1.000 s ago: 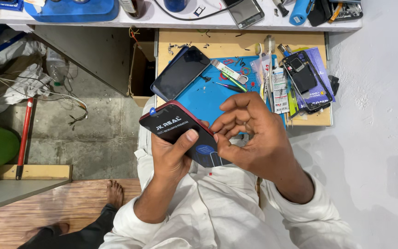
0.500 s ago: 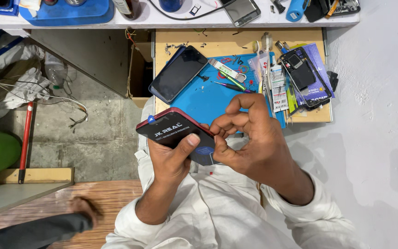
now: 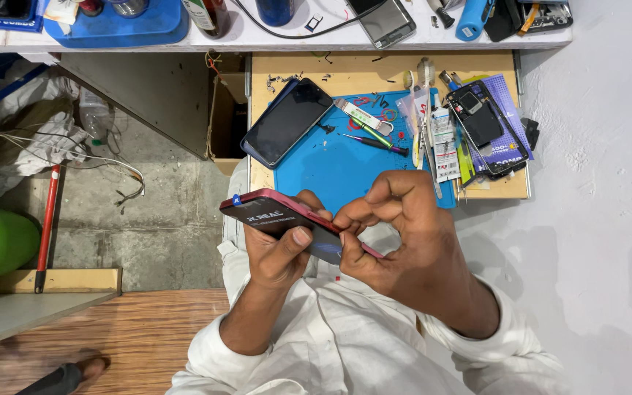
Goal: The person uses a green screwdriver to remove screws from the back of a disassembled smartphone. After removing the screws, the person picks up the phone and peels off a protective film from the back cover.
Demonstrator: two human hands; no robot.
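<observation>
From the head camera, the left hand (image 3: 281, 249) grips a flat red-edged phone with a dark face (image 3: 279, 218), held tilted above the lap, just below the blue rubber work mat (image 3: 338, 164). The right hand (image 3: 396, 234) pinches its fingertips (image 3: 347, 235) narrowly at the phone's edge.

Dark phone (image 3: 287, 122), screwdriver (image 3: 374, 142) on blue mat (image 3: 334, 168).

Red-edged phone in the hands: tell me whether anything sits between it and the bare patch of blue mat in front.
Nothing visible does. The red-edged phone is held by the left hand and right hand just above the near edge of the blue mat. The dark phone and screwdriver lie farther back.
</observation>
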